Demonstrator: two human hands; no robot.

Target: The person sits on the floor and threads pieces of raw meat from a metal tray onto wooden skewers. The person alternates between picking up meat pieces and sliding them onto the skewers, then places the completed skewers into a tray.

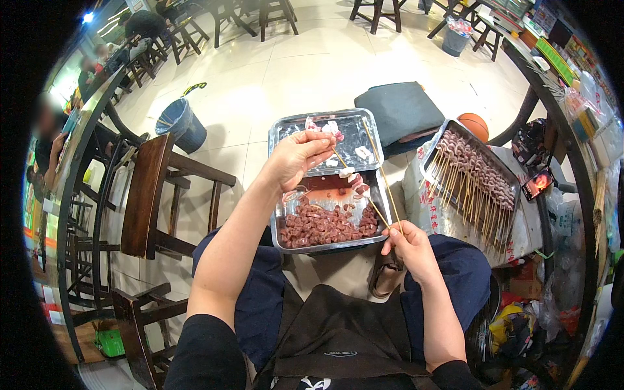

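Note:
My right hand [407,246] holds two thin bamboo skewers near their lower ends. One is a bare skewer [385,175] that slants up across the trays. Dark red meat pieces and white fat sit partway up the other, a loaded skewer [360,185]. At its upper end the fingers of my left hand [304,153] are pinched together; whether a morsel is between them is hidden. Below lies a metal tray [312,247] of cut raw meat [321,224]. A second, clear-looking tray [280,127] overlaps its far side and carries white and pinkish fat pieces [363,152].
On a covered box [421,214] at right, another metal tray [512,219] holds many loaded skewers beside a lit phone [537,184]. A basketball [473,126] and a dark padded stool [399,109] stand beyond. Left are wooden stools [146,195], a bin [181,126] and seated people.

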